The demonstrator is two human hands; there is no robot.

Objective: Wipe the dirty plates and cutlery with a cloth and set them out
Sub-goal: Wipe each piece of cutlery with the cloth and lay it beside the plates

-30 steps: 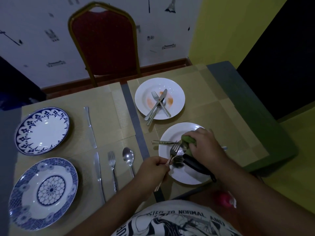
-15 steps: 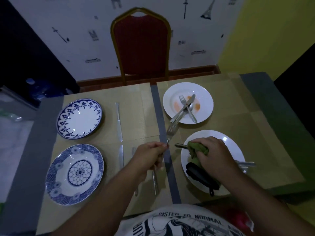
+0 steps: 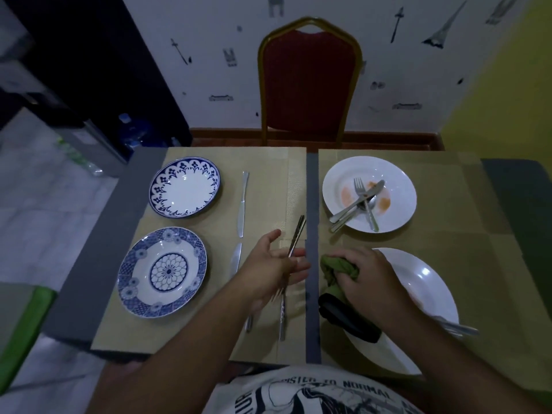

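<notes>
**Left side laid, right side only half cleaned**

The left hand (image 3: 273,264) hangs over the near middle of the counter (image 3: 101,240) with a fork (image 3: 298,231) running between thumb and fingers. The fingers look loosened and the view is blurred there, so I cannot tell whether they grip it or are letting it go. The right hand (image 3: 370,276) is closed round a bunched green cloth (image 3: 336,268) at the left rim of the near white plate (image 3: 424,282). A dark object (image 3: 346,319) lies on that rim just beneath it, and a piece of cutlery (image 3: 461,329) juts out past the right wrist.

Toward the left edge, two blue patterned plates (image 3: 183,186) (image 3: 162,271) sit clean, one behind the other. Two knives (image 3: 243,201) (image 3: 236,259) lie in line beside them, and a twisted-handled piece (image 3: 282,319) lies by the near edge. That side reads as set out.

Toward the far right corner, the far white plate (image 3: 400,180) carries orange smears and a crossed pile of cutlery (image 3: 358,203), untouched. I judge the job a little over half done. The fork in hand needs placing, and then the near plate and the whole far plate are left.

There is bare mat between the knives and the centre strip, enough for the fork. A red chair (image 3: 307,85) stands at the far edge, and the right edge lies well apart from the plates.
</notes>
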